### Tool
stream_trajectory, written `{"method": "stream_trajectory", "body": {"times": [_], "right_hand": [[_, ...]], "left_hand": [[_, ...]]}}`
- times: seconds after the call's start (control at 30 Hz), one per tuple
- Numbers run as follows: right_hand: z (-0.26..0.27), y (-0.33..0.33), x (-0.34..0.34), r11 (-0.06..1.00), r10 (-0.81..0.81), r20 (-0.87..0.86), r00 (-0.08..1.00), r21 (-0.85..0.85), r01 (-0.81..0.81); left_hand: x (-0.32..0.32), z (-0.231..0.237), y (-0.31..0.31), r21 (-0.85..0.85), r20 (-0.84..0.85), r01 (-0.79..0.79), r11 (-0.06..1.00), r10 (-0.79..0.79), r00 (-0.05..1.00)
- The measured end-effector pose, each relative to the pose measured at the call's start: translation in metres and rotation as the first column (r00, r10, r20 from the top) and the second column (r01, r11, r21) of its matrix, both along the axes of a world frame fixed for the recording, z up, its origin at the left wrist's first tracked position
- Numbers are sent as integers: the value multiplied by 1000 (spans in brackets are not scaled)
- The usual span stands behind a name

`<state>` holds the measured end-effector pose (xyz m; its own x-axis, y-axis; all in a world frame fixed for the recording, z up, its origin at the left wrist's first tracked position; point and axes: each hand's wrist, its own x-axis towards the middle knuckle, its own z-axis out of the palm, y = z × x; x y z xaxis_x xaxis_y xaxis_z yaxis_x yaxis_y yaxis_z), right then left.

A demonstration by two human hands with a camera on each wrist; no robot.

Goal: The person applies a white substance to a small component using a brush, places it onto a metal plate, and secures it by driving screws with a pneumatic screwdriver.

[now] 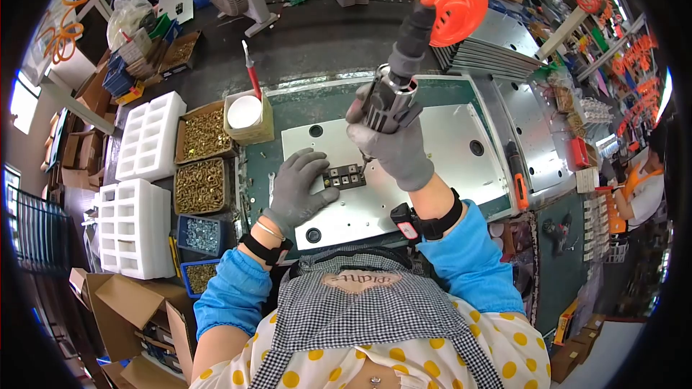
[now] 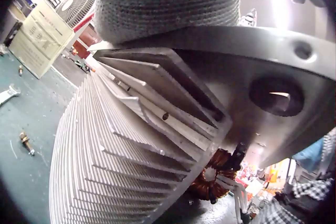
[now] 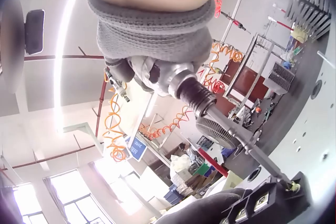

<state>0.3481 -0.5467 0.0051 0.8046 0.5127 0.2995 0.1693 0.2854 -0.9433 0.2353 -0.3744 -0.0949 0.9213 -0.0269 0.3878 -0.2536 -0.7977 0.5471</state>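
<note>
The left hand and right hand wore grey knit gloves. The grip of the right hand was clamped on the body of a silver-and-black cylindrical power driver, held above the plate. The slender metal bit extended down to a fastener at the right end of the black rectangular terminal block.

The grip of the left hand was clamped on the left end of the block, with the thumb at its near edge. The block lay on the flat silver metal plate, between the two hands. Under the plate were a light-grey finned heat sink and a copper-wound coil.

The green-topped counter carried the assembly. To the left stood two open boxes of brass-coloured fasteners and white compartmented foam trays. A square box holding a white round container stood at the far left corner of the plate. An orange-and-black hand tool lay to the right.
</note>
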Motion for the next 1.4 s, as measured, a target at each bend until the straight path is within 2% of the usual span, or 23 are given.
{"method": "stream_trajectory", "body": {"times": [0.03,0.13,0.17,0.27,0.3,0.4,0.53,0.67,0.7,0.8,0.83,0.97,1.07,1.17,1.27,1.3,1.4], "right_hand": [[0,1,-4,1000,-8,29,1000,10,8],[-9,9,-12,992,90,-52,995,97,-84],[-6,7,-9,993,112,-16,994,-33,-113],[3,7,-5,996,94,-36,995,18,-93],[4,7,-3,997,-26,-5,1000,-68,26],[-3,2,7,998,-58,-72,996,34,61],[1,1,0,996,-79,55,995,-37,81],[-6,9,-7,999,18,71,997,49,-21],[-7,10,-5,999,51,89,995,5,-52],[4,8,-7,998,53,-72,996,-29,-55],[8,5,-5,994,22,-74,997,-105,-30],[4,0,-6,999,-32,-5,999,33,32],[5,-7,2,994,26,75,997,-107,-18],[21,-7,4,973,231,-100,968,28,-230],[28,0,4,961,199,-36,979,-188,-202],[23,2,5,964,214,-83,973,-143,-224],[14,10,7,972,162,-11,987,-172,-162]], "left_hand": [[0,0,0,-6,2,4,1000,-4,1000],[0,-1,0,-19,4,16,1000,-16,1000],[0,-1,0,-21,6,19,1000,-19,1000],[0,-2,0,-8,5,11,1000,-11,1000],[0,-3,0,0,6,5,1000,-5,1000],[-1,-1,-1,6,-9,-5,1000,5,1000],[1,-1,-1,15,1,1,1000,-1,1000],[1,0,-1,7,-16,16,1000,-16,1000],[1,1,-1,3,-17,20,1000,-20,1000],[0,0,-1,16,-8,3,1000,-3,1000],[0,0,-1,14,-7,3,1000,-3,1000],[0,-1,-1,12,-17,4,1000,-4,1000],[-2,-1,-2,31,-23,3,1000,-2,1000],[1,4,0,33,-33,20,999,-19,999],[4,9,-1,4,-65,30,1000,-30,997],[5,9,-2,-8,-76,30,1000,-31,997],[7,6,-5,-5,-64,1,1000,-1,998]]}}
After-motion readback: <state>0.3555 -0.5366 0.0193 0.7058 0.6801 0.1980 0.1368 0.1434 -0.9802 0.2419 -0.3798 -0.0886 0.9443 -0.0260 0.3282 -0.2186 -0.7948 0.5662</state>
